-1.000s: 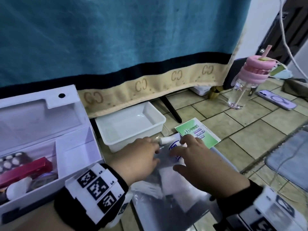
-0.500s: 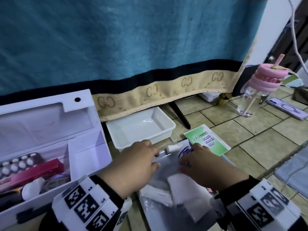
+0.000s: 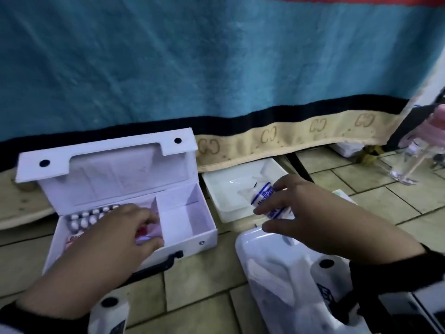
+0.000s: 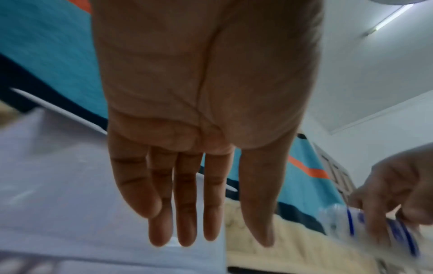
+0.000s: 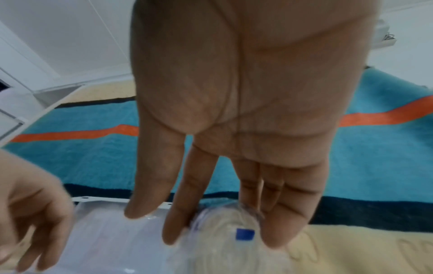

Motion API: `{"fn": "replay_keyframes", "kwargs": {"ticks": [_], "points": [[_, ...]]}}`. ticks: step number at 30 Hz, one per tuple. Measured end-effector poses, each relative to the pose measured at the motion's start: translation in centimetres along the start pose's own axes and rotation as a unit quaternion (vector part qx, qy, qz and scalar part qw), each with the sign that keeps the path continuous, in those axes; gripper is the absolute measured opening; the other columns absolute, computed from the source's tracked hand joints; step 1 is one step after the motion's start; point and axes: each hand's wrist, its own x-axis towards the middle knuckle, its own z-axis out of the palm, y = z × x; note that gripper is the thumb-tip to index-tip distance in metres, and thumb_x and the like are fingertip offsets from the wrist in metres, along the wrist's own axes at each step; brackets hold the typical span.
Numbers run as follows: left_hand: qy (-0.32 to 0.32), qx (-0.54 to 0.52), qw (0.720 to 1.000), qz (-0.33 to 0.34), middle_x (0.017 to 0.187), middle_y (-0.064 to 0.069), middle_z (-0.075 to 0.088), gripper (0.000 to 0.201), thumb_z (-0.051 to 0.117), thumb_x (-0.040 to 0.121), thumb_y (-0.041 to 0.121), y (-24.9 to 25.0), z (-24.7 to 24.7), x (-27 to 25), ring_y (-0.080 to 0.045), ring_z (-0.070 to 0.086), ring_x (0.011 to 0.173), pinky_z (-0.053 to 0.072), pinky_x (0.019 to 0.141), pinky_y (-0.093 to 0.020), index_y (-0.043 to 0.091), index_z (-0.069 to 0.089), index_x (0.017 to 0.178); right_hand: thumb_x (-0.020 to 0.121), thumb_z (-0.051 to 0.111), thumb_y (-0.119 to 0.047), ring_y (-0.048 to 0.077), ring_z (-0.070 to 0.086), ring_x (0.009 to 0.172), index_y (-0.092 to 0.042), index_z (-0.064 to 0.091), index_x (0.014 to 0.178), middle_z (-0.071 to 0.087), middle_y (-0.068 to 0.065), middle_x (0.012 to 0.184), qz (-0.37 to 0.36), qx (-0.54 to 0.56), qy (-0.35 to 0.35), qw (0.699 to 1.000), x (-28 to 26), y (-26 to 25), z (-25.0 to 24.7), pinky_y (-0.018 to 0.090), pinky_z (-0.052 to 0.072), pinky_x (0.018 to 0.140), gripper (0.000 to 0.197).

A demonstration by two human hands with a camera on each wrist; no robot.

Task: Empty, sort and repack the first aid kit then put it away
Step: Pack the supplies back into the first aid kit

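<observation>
Mid-frame, our right hand (image 3: 320,218) pinches a plastic-wrapped white bandage roll w/ blue print (image 3: 267,201) (likely for sorting); left hand (image 3: 108,239), fingers straight, reaches into the open white first aid box (image 3: 187,220).

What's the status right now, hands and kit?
Left hand open over kit box pills. Right hand holds wrapped bandage roll above white tray. Nothing blocking.

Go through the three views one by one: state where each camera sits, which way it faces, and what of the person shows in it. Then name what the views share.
Head: worn on the head, looking forward and down at the open first aid box, white tray and tiled floor; both hands and forearms show.
Left wrist: along the left hand, fingers straight, over the box.
Right wrist: along the right hand, whose fingers grip the wrapped bandage roll.
Shared: all three show the roll and the blue blanket.
</observation>
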Motion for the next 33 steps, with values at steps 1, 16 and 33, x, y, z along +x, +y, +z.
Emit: {"fn": "replay_keyframes", "kwargs": {"ticks": [1,16,33], "points": [[-0.009,0.010,1.000,-0.014,0.101,0.016,0.054,0.027,0.070,0.076,0.043,-1.1,0.1,-0.4,-0.003,0.053,0.091,0.039,0.079,-0.023,0.050,0.044,0.079,0.081,0.066,-0.041,0.007,0.046,0.107,-0.047,0.062,0.111,0.039,-0.012,0.125,-0.014,0.005,0.010,1.000,0.3,-0.6,0.1,0.016,0.033,0.090,0.031],[0.044,-0.061,0.997,-0.021,0.088,0.011,0.053,0.033,0.069,0.081,0.018,-6.0,3.1,-1.5,-0.002,0.048,0.084,0.029,0.069,-0.005,0.036,0.053,0.060,0.071,0.054,0.007,0.011,0.055,0.079,-0.035,0.042,0.062,0.055,-0.009,0.090,-0.108,0.025,0.022,0.994,7.3,-6.4,7.4,0.028,0.051,0.071,0.045],[0.088,-0.100,0.990,-0.047,0.085,0.011,0.049,0.037,0.065,0.084,0.012,-5.7,4.1,-1.6,0.002,0.047,0.078,0.028,0.062,-0.004,0.033,0.048,0.058,0.086,0.035,0.004,0.024,0.051,0.098,-0.023,0.043,0.130,0.057,0.003,0.106,-0.106,-0.064,-0.114,0.986,8.7,-8.4,8.1,0.023,0.033,0.063,0.052]]}}
